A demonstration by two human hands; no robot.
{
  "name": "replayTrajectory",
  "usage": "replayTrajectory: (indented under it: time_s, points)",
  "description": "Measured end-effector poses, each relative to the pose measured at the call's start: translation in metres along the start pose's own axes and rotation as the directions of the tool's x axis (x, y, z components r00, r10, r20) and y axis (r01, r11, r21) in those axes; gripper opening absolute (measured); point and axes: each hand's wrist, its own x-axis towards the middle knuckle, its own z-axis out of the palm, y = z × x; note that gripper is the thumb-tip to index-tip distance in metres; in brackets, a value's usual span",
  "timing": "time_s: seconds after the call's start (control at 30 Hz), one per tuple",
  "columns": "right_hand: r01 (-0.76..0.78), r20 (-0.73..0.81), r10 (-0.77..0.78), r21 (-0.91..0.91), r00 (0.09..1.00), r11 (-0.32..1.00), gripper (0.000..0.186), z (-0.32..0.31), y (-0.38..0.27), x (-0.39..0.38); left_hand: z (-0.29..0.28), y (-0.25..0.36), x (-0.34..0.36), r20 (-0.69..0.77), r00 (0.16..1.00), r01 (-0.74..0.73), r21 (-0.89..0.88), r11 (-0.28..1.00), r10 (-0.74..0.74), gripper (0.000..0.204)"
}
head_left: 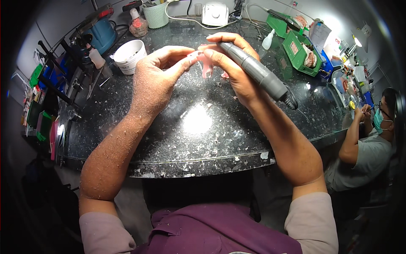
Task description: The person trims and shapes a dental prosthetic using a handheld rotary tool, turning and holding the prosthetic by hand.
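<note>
My left hand (153,80), dusted with pale shavings, pinches a pink denture piece (207,70) between thumb and fingertips above the dark bench. In my right hand (237,72) lies a grey rotary handpiece (259,74), its cord end pointing back toward my forearm. Its working tip is hidden behind my fingers. My right thumb reaches to the pink piece and seems to touch it. Both hands meet over the far middle of the bench.
The speckled black bench (190,146) holds a white tub (129,58) on the left and a white control box (215,15) at the back. Green trays (296,51) with dental models and a small dropper bottle (268,39) are at the right. A masked co-worker (368,148) sits far right.
</note>
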Motion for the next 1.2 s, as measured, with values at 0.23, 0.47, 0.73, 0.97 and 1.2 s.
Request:
replayTrajectory:
  time_s: [0.23,0.47,0.73,0.97,1.2]
  points:
    - [-0.12,-0.006,0.12,-0.01,0.993,0.993,0.04,-0.01,0.01,0.003,-0.006,-0.01,0.003,-0.064,0.991,0.105,-0.211,0.972,-0.121,0.021]
    - [0.0,-0.063,-0.001,-0.017,0.998,1.0,0.035,-0.006,0.002,0.002,-0.001,-0.009,0.005,-0.056,0.997,0.039,-0.1,0.994,-0.044,0.024]
    - [0.136,-0.061,-0.137,-0.019,0.989,0.991,0.036,-0.005,0.007,0.003,-0.001,-0.008,0.002,-0.027,1.0,-0.015,-0.071,0.997,0.013,0.024]
    - [0.037,-0.097,-0.05,-0.125,0.994,0.991,0.037,-0.007,0.001,0.002,-0.003,-0.005,0.002,-0.03,0.999,0.016,-0.096,0.995,-0.019,0.023]
    - [0.023,-0.087,-0.03,-0.087,0.996,0.996,0.034,-0.007,0.005,0.002,-0.003,-0.01,0.004,-0.042,0.997,0.06,-0.162,0.985,-0.068,0.023]
